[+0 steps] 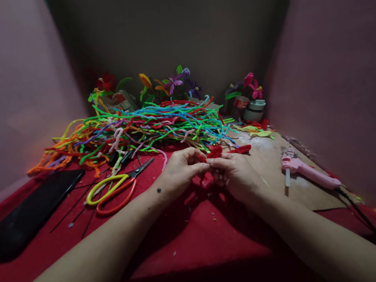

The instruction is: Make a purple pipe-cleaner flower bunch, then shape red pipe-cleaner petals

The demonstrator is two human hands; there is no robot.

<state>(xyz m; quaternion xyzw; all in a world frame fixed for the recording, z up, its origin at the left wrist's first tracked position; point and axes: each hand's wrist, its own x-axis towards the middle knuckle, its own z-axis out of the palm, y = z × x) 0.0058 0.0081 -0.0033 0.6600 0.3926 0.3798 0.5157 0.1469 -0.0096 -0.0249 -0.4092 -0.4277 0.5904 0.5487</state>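
Note:
Both hands meet over the red cloth, with a fuzzy red pipe cleaner piece [215, 151] between them. My left hand [181, 168] pinches its left end between thumb and fingers. Close against it, my right hand [237, 171] grips the same piece with thumb and bent fingers. Another red pipe cleaner shape [240, 150] sticks out beyond the right knuckles; whether it joins the held piece I cannot tell. Left of my left wrist lie scissors [114, 195] with one yellow and one red handle loop, blades pointing away to the right.
A large heap of coloured pipe cleaners [157, 126] lies behind the hands. Pipe cleaner flowers [174, 82] stand at the back. A pink glue gun [311, 172] rests on cardboard [269, 162] at right, its cord trailing forward. A black flat tray-like object [29, 214] lies left.

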